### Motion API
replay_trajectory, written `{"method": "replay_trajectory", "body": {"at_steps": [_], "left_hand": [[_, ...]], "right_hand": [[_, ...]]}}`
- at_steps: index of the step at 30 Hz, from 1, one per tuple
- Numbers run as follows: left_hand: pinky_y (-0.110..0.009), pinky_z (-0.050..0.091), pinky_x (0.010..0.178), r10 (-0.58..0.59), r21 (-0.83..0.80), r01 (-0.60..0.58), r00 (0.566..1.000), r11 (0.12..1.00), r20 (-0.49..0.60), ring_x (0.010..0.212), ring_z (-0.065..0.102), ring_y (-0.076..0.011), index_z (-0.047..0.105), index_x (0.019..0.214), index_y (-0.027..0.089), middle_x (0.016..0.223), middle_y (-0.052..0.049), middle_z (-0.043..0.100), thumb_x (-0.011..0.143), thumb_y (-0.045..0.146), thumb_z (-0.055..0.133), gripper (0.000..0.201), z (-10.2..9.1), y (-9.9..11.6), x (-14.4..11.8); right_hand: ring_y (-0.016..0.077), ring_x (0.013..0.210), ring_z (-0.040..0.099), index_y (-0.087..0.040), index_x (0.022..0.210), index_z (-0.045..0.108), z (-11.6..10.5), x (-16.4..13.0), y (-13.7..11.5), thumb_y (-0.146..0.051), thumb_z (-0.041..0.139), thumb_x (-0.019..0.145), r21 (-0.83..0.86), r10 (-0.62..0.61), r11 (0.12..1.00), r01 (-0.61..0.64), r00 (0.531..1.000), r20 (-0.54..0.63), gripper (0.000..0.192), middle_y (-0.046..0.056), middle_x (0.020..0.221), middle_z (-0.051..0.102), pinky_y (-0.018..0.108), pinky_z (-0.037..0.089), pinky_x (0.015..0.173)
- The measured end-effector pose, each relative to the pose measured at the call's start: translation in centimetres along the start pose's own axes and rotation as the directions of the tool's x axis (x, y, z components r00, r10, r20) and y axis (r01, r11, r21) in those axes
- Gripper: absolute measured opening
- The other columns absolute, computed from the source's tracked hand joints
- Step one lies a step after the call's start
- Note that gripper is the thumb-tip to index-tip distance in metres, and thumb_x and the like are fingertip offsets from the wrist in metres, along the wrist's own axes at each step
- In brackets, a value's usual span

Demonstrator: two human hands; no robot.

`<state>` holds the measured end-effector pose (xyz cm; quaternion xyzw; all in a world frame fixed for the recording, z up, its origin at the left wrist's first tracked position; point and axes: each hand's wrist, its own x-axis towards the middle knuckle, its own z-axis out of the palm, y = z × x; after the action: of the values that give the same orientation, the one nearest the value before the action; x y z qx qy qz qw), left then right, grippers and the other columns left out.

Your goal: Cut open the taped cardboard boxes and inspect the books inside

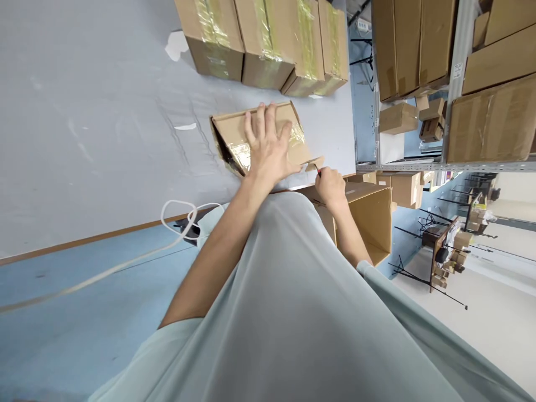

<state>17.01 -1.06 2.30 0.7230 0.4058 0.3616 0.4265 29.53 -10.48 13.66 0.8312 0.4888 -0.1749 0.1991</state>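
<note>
A small cardboard box (234, 125) with shiny clear tape lies on the grey table, its left end gaping a little. My left hand (268, 151) rests on top of it with the fingers spread, pressing against the cardboard. At the box's near right corner, my right hand (331, 187) is closed around a small red and black tool that looks like a box cutter (319, 172). Most of the tool is hidden in my fist. Its tip is beside a cardboard flap (315, 163) that sticks out from that corner.
Several taped cartons (268, 50) stand in a row at the table's far side. A large open carton (371, 218) sits below the table edge at right. A white cable (125, 265) loops by the near edge. Shelving (419, 166) with boxes is at right.
</note>
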Motion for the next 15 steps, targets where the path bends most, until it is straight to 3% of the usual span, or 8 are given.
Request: {"method": "replay_trajectory", "body": {"at_steps": [2, 5, 7, 10, 12, 15], "left_hand": [[-0.079, 0.001, 0.147, -0.003, 0.000, 0.003, 1.000, 1.000, 0.003, 0.180, 0.017, -0.0524, 0.071, 0.144, 0.027, 0.185, -0.011, 0.046, 0.063, 0.086, 0.098, 0.104, -0.1, -0.1, 0.1], [-0.081, 0.010, 0.145, -0.007, -0.026, 0.007, 1.000, 1.000, 0.003, 0.182, 0.013, -0.0514, 0.073, 0.136, 0.027, 0.183, -0.014, 0.050, 0.069, 0.090, 0.092, 0.095, 0.0, 0.0, -0.2], [-0.079, 0.009, 0.146, -0.004, -0.007, 0.004, 1.000, 1.000, 0.019, 0.184, 0.006, -0.0495, 0.072, 0.137, 0.025, 0.184, -0.013, 0.048, 0.072, 0.097, 0.085, 0.099, 0.1, 0.1, -0.6], [-0.076, 0.003, 0.147, -0.004, 0.048, 0.001, 0.998, 0.999, 0.062, 0.184, 0.000, -0.0476, 0.070, 0.143, 0.023, 0.189, -0.011, 0.041, 0.075, 0.099, 0.082, 0.103, -0.1, 0.3, -1.0], [-0.076, 0.001, 0.146, -0.003, 0.094, -0.006, 0.995, 0.996, 0.097, 0.184, 0.004, -0.0487, 0.067, 0.149, 0.023, 0.193, -0.014, 0.032, 0.077, 0.093, 0.087, 0.103, -0.4, 0.4, -1.2], [-0.077, -0.002, 0.146, -0.008, 0.156, -0.014, 0.990, 0.988, 0.141, 0.183, 0.006, -0.0501, 0.060, 0.158, 0.021, 0.196, -0.016, 0.023, 0.082, 0.083, 0.090, 0.102, -0.7, 0.6, -1.4]], "right_hand": [[0.0393, 0.121, 0.080, -0.013, 0.137, 0.078, 0.5, -1.1, 1.1, -0.020, 0.047, 0.118, -0.027, 0.086, 0.996, -0.085, 0.996, 0.036, 0.037, 0.027, 0.128, 0.083, 0.047, 0.060, 0.102], [0.0382, 0.113, 0.082, -0.016, 0.143, 0.076, 0.1, -2.1, 1.8, -0.027, 0.045, 0.120, 0.007, 0.105, 0.994, -0.105, 0.993, -0.048, 0.040, 0.024, 0.121, 0.085, 0.043, 0.058, 0.097], [0.0368, 0.107, 0.081, -0.016, 0.145, 0.073, -0.7, -1.9, 1.7, -0.029, 0.040, 0.121, 0.070, 0.048, 0.997, -0.039, 0.989, -0.143, 0.043, 0.022, 0.116, 0.086, 0.040, 0.055, 0.093], [0.0328, 0.107, 0.079, -0.019, 0.141, 0.073, -1.9, -0.2, 0.9, -0.030, 0.036, 0.122, 0.160, -0.114, 0.975, 0.155, 0.965, -0.235, 0.043, 0.019, 0.119, 0.086, 0.036, 0.052, 0.093], [0.0316, 0.110, 0.078, -0.021, 0.136, 0.075, -2.3, 1.5, 0.2, -0.030, 0.039, 0.121, 0.190, -0.205, 0.949, 0.253, 0.949, -0.239, 0.040, 0.017, 0.123, 0.085, 0.035, 0.051, 0.095], [0.0336, 0.111, 0.076, -0.022, 0.130, 0.076, -2.0, 3.4, -0.6, -0.029, 0.044, 0.118, 0.198, -0.229, 0.943, 0.269, 0.952, -0.202, 0.035, 0.015, 0.117, 0.085, 0.037, 0.052, 0.097]]}}
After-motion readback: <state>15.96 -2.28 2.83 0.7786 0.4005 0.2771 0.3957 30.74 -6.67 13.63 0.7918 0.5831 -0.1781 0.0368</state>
